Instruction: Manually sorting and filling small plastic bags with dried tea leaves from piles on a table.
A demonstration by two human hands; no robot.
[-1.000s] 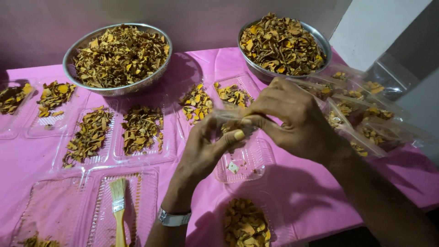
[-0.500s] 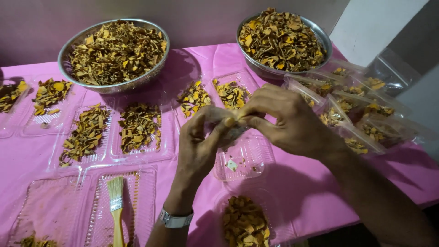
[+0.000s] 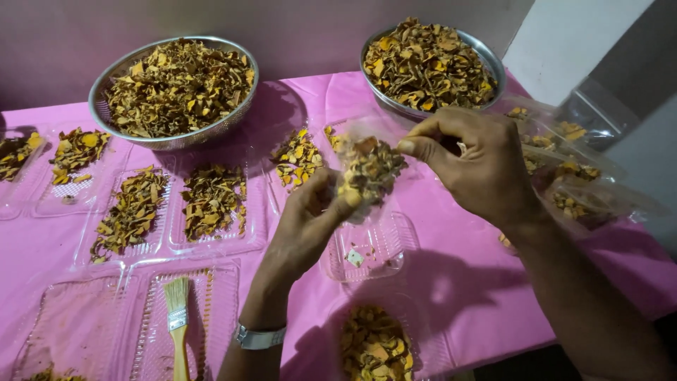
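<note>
Both my hands hold a small clear plastic bag [image 3: 368, 169] stuffed with dried yellow-brown slices, lifted above the pink table. My left hand [image 3: 310, 219] grips the bag from below, thumb on its lower edge; a metal watch sits on that wrist. My right hand [image 3: 476, 162] pinches the bag's top right edge between thumb and fingers. Directly under the bag lies an open clear clamshell tray [image 3: 367, 250] with only a few crumbs in it.
Two steel bowls [image 3: 109, 85] [image 3: 493, 67] heaped with dried slices stand at the back. Several clear trays [image 3: 250, 212] with small piles lie left. A paintbrush [image 3: 178, 321] rests on a tray at front left. Filled bags [image 3: 571, 183] pile at right. Another filled tray [image 3: 374, 346] sits near the front edge.
The bag has been raised off the tray and turned upright. Both hands came up with it, and the right hand shifted to pinch its top edge.
</note>
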